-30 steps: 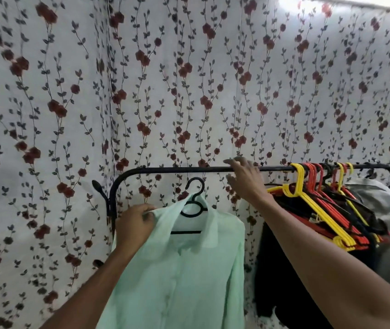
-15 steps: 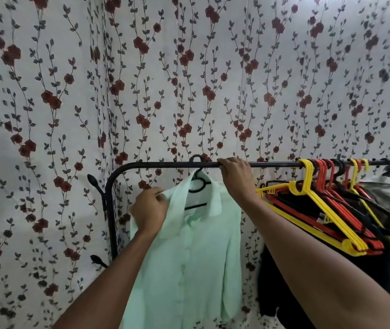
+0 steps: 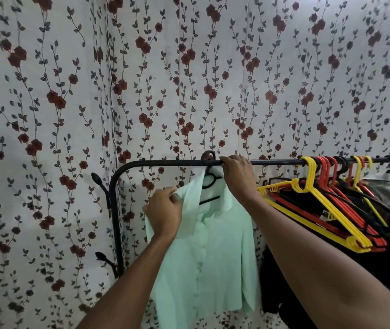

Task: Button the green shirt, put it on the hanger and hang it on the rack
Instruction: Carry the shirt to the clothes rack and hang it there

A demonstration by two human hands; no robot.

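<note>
While the green shirt (image 3: 213, 252) hangs buttoned on the black hanger (image 3: 209, 184), the hanger's hook sits over the black rack rail (image 3: 165, 164). The left hand (image 3: 164, 216) pinches the shirt's left shoulder; the right hand (image 3: 238, 174) is curled over the rail just beside the hook. Yellow, red and black hangers (image 3: 327, 205) crowd the rail's right end.

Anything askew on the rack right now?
Green shirt: its left collar flap sticks up beside the black hanger, pinched by the left hand. Hook sits over the rail.
</note>
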